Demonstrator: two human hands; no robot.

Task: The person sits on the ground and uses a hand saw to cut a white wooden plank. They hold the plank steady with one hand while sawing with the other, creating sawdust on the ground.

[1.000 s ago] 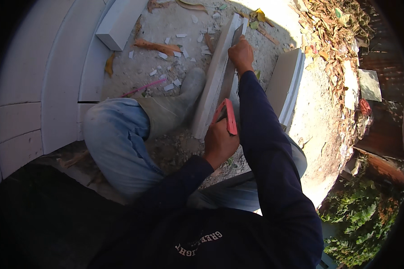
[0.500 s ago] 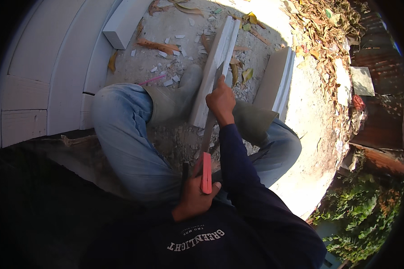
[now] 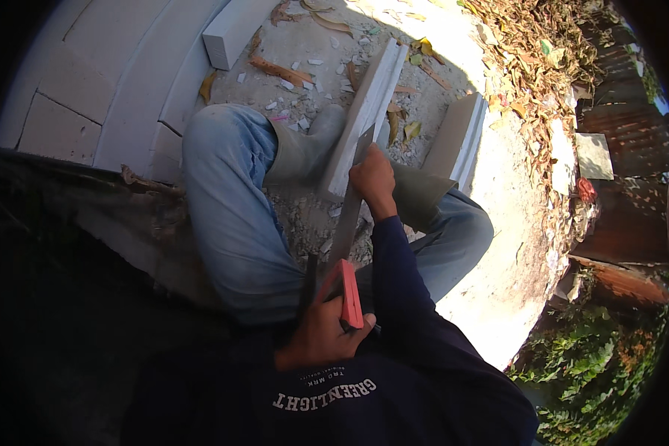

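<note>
My left hand (image 3: 323,334) is closed round the red handle (image 3: 351,296) of a hand saw. Its long grey blade (image 3: 346,227) points away from me, toward a long pale block (image 3: 360,111) lying between my boots. Near the far end of the blade, my right hand (image 3: 373,178) has its fingers curled against the saw, beside the block's right edge. The blade tip shows just past those fingers, over the block. Lengthwise along the block's top runs a groove or step. A dark bar (image 3: 309,281) stands by my left hand; what it belongs to is unclear.
Another pale block (image 3: 453,134) lies beyond my right boot (image 3: 416,197). At the left, large pale blocks form a wall (image 3: 137,82), with a loose block (image 3: 234,33) against it. Chips and dry leaves (image 3: 282,70) litter the ground around my left boot (image 3: 305,152).
The saw handle and my left hand have come slightly nearer me. My right hand's index finger, stretched along the blade before, is now curled in. The whole view has shifted a little.
</note>
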